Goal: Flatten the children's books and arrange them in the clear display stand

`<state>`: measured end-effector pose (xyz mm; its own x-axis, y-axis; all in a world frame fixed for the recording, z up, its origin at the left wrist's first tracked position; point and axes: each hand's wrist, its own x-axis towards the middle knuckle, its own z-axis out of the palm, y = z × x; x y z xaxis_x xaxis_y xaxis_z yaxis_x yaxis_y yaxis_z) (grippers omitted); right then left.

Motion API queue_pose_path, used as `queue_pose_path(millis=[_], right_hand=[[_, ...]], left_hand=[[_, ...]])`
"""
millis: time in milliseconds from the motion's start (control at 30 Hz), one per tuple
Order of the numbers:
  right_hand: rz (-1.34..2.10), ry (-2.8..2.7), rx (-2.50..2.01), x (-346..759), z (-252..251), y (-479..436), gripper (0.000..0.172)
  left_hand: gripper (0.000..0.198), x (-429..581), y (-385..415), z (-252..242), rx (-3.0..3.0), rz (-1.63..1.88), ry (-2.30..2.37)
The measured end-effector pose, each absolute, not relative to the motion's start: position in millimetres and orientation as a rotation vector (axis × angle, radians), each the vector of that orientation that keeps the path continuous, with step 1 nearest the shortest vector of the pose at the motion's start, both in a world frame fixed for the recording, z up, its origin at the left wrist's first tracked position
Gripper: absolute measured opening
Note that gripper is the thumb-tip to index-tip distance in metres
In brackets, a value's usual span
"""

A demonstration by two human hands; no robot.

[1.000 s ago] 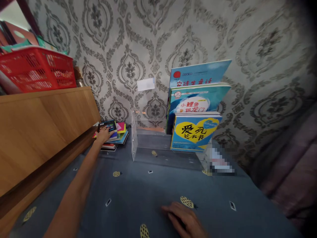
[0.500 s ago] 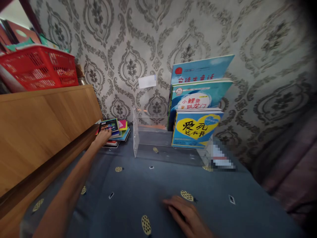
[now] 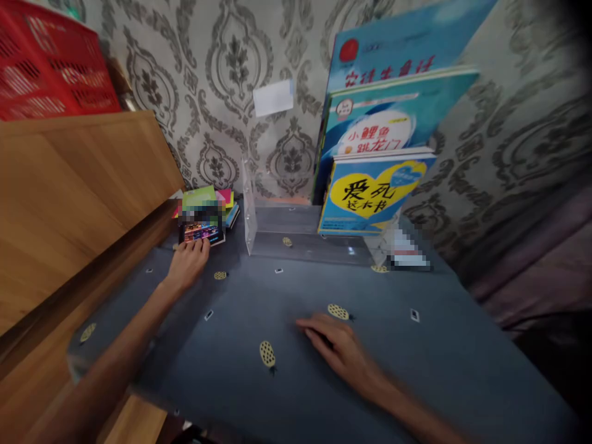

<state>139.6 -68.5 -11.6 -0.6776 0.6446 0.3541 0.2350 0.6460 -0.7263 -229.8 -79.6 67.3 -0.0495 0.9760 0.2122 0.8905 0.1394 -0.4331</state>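
Observation:
My left hand [image 3: 187, 264] reaches to the near edge of a small dark-covered book [image 3: 202, 229] and grips it; the book is lifted off a low stack of colourful books [image 3: 226, 206] by the wall. My right hand [image 3: 333, 348] lies flat on the blue-grey cloth, fingers spread, holding nothing. A clear acrylic book stand [image 3: 252, 213] stands to the right of the stack. It holds three upright picture books: a yellow-heart one [image 3: 370, 197] in front, a teal one [image 3: 370, 132] behind it, a blue one [image 3: 393, 61] at the back.
A wooden headboard-like panel [image 3: 69, 203] runs along the left, with a red plastic basket [image 3: 50, 65] on top. Patterned wallpaper [image 3: 231, 61] forms the back wall, with a white label [image 3: 274, 97] on it. Dark purple fabric [image 3: 546, 265] lies at the right.
My left hand has pulled the dark-covered book toward me, off the stack. The camera has moved closer and lower. My right hand stays flat on the cloth.

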Motion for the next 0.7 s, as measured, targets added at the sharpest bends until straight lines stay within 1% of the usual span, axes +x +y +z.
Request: queue_pose_path(millis=[67,167,200,267,333,400,467,500,567,700], right_hand=[[0.874,-2.251,-0.660,140,-10,-69,0.033],[0.885,-2.260,-0.641,140,-9,-69,0.030],[0.890,-2.265,-0.640,140,-9,-69,0.029],[0.894,-2.269,-0.642,140,-9,-70,0.029],[0.897,-2.270,-0.646,139,-9,-70,0.029],[0.899,-2.273,-0.644,139,-9,-70,0.030],[0.900,-2.283,-0.633,139,-10,-69,0.030],[0.898,-2.288,-0.624,139,-10,-69,0.030],[0.888,-2.294,-0.608,140,-10,-69,0.029],[0.866,-2.298,-0.596,141,-12,-69,0.029]], left_hand=[[0.046,-208,-101,58,-1.846,0.239,-1.960],[0.034,-182,-123,49,-2.062,0.256,-1.942],[0.033,-178,-125,47,-2.141,0.242,-1.946],[0.037,-181,-120,45,-2.223,0.174,-1.989],[0.040,-195,-104,42,-2.131,0.092,-2.084],[0.038,-215,-83,35,-2.011,-0.013,-2.177],[0.045,-234,-63,25,-1.912,-0.089,-2.292],[0.050,-242,-55,20,-1.891,-0.102,-2.368],[0.053,-252,-45,8,-1.884,-0.106,-2.460],[0.054,-260,-47,-11,-1.895,-0.154,-2.443]])
